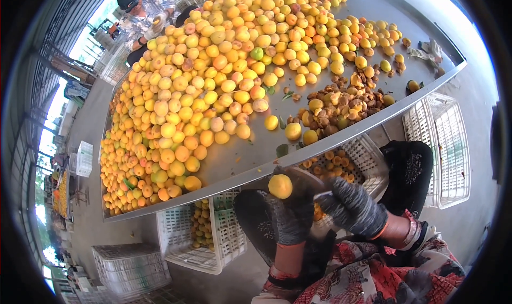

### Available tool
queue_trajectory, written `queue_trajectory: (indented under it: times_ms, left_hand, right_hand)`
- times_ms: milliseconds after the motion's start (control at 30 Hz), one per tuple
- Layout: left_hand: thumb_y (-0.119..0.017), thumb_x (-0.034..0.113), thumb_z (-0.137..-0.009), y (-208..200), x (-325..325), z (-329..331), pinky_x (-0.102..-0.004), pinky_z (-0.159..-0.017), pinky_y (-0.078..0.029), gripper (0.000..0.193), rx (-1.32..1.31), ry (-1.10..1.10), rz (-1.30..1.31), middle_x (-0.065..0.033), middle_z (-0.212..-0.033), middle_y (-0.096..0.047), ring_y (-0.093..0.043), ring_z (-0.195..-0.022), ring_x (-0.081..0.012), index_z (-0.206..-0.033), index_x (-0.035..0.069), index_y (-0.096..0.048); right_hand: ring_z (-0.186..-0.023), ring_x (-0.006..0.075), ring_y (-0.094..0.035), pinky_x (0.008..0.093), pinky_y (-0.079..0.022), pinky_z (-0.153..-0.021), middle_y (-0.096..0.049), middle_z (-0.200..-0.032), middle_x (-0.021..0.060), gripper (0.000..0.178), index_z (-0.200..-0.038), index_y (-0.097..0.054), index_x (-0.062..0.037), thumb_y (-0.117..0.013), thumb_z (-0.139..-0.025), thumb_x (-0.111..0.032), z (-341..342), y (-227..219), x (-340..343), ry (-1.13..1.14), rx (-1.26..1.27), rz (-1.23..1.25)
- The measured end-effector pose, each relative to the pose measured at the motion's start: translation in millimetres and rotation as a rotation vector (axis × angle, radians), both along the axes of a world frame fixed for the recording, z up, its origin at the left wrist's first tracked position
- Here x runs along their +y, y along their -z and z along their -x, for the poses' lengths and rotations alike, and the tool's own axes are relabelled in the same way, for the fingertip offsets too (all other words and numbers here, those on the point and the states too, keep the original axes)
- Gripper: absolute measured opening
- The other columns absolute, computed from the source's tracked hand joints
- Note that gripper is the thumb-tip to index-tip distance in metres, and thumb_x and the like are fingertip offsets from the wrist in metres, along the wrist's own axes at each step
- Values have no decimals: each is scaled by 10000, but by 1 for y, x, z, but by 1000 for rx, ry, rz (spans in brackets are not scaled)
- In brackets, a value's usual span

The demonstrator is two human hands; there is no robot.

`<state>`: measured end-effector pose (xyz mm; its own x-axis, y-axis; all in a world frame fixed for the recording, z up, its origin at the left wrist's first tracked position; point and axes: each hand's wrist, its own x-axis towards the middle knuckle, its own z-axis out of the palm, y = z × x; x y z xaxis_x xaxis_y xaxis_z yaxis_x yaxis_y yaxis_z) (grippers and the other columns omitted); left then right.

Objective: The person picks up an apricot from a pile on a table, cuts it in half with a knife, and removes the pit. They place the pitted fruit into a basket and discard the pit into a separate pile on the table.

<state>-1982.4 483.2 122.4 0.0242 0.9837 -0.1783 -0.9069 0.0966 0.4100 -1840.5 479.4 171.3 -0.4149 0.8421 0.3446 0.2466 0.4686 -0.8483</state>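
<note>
My left hand (290, 218), in a grey knit glove, is closed on a yellow-orange apricot (280, 186), held up just off the near table edge. To its right, my right hand (354, 208), in a matching glove, has its fingers curled round a small knife (322, 195); only a thin shiny bit of it shows, and the handle is hidden. A blurred greyish shape lies between the hands. Below them, a white crate (368, 157) holds apricot halves (330, 168). On the table beyond rests a pile of brown pits and scraps (346, 106).
A large heap of apricots (202, 80) covers much of the metal table (240, 165), whose raised rim runs before me. White crates stand at the right (440, 149), under the left edge (202, 234) and on the floor (130, 269). Another person (144, 16) sits at the far left.
</note>
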Motion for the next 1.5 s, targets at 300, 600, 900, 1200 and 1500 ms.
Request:
queue_trajectory:
  times_ms: [300, 600, 900, 1200, 1500]
  left_hand:
    - [-570, 453, -759, -4, 9, -8, -325, -912, -393, 691, 343, -162, -58, -124, -1209, -432, -441, -1095, -201, -1230, -1, -348]
    - [-637, 423, -717, 21, 5, 1, -317, -828, -430, 731, 385, -180, -8, -78, -1141, -440, -481, -991, -198, -1251, 52, -303]
    - [-658, 296, -729, 26, 3, 14, -345, -824, -439, 578, 317, -149, -156, -100, -1087, -502, -518, -946, -217, -1180, 24, -419]
    - [-716, 147, -672, 36, -6, 19, -371, -845, -443, 492, 249, -81, -156, -132, -1080, -532, -537, -962, -242, -1098, 16, -508]
    - [-694, 206, -691, 38, -3, 28, -363, -866, -416, 551, 319, 70, -243, -162, -1088, -527, -528, -985, -253, -1137, -30, -472]
  right_hand:
    - [-801, 331, -581, 355, -474, -675, -531, -960, 215, 271, -980, -549, 57, -587, -716, 16, 34, 13, -7, 170, -127, -17]
    - [-825, 314, -574, 343, -462, -712, -541, -940, 192, 296, -1014, -525, 47, -570, -725, 5, 33, 2, 0, 160, -73, 185]
    - [-794, 275, -593, 319, -467, -675, -571, -910, 152, 370, -1114, -440, 18, -561, -764, 20, 12, 17, 4, 6, 24, -11]
    - [-650, 297, -583, 353, -460, -501, -570, -810, 138, 375, -1063, -461, -2, -607, -736, -115, -6, 14, 10, -78, -176, -97]
    - [-711, 241, -583, 318, -473, -498, -516, -966, 145, 358, -1034, -526, -31, -583, -690, -114, -18, 5, 15, -211, -373, -360]
